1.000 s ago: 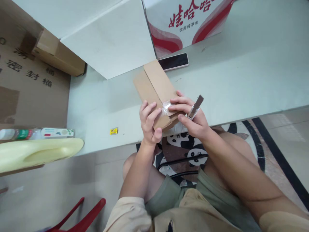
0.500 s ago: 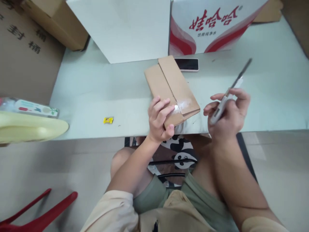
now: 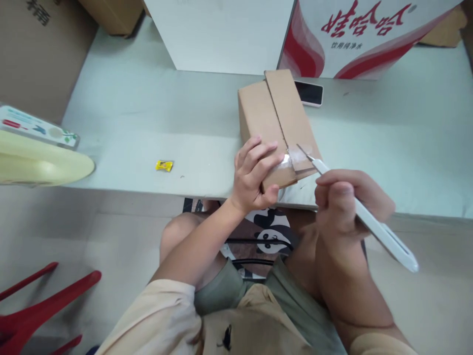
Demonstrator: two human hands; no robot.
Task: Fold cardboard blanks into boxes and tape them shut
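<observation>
Lowered since before, the knife point(image 3: 388, 239), squeezed in the right hand point(image 3: 343, 207), is set on the tape point(image 3: 295, 157) of the box point(image 3: 271, 113), gripped at the table point(image 3: 148, 123) edge by the left hand point(image 3: 254, 177), whose fingers point(image 3: 258, 153) could be cut by a slip.

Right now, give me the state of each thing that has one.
Cardboard box: closed, flaps taped at the near end.
Knife: blade out, tip on the tape.
Phone: screen dark, lying flat.
Left hand: gripping the cardboard box's near end.
Right hand: closed on the knife.
</observation>
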